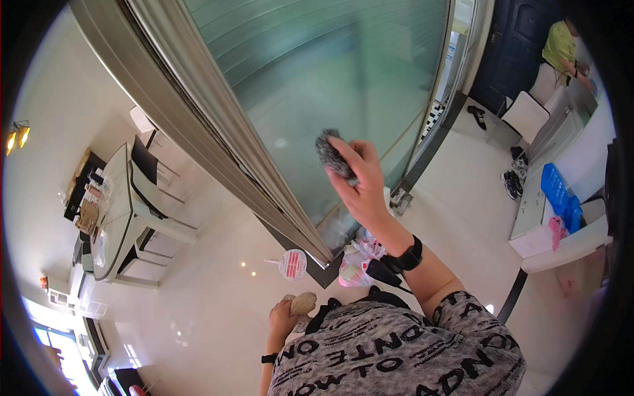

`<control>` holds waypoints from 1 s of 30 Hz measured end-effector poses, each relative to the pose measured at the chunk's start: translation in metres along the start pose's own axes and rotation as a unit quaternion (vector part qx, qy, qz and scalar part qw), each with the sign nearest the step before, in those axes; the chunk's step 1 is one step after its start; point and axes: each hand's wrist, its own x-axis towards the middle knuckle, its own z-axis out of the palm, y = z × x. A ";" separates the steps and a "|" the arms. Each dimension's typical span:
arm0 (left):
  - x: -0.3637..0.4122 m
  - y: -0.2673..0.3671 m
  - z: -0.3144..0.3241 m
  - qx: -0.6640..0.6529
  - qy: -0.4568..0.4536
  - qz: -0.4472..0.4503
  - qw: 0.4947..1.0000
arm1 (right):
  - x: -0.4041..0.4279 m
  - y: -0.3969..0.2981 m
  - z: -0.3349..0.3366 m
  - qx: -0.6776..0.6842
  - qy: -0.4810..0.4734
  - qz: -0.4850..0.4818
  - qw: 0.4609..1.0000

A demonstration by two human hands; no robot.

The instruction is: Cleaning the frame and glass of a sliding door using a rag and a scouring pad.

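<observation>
My right hand (361, 173) is closed around a grey steel-wool scouring pad (335, 154) and holds it at the frosted glass panel (307, 94) of a door; whether the pad touches the glass is hard to tell. Low by my body, my left hand (282, 314) grips a crumpled beige cloth (303, 303). A metal door frame (198, 123) runs down the left side of the glass. Near its lower corner, several filled plastic bags (355, 267) and a round white plastic piece with red markings (292, 265) are below my hands.
A dining table (116, 213) with chairs stands at left. On the right are a white chair (526, 116), shoes (511, 184), a white cabinet (532, 218) and a blue bag (554, 188). Another person (559, 49) in a yellow-green top is at the upper right.
</observation>
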 end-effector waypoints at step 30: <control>0.052 0.003 0.007 -0.025 -0.010 0.039 0.999 | 0.051 -0.016 0.024 -0.186 -0.038 -0.184 0.964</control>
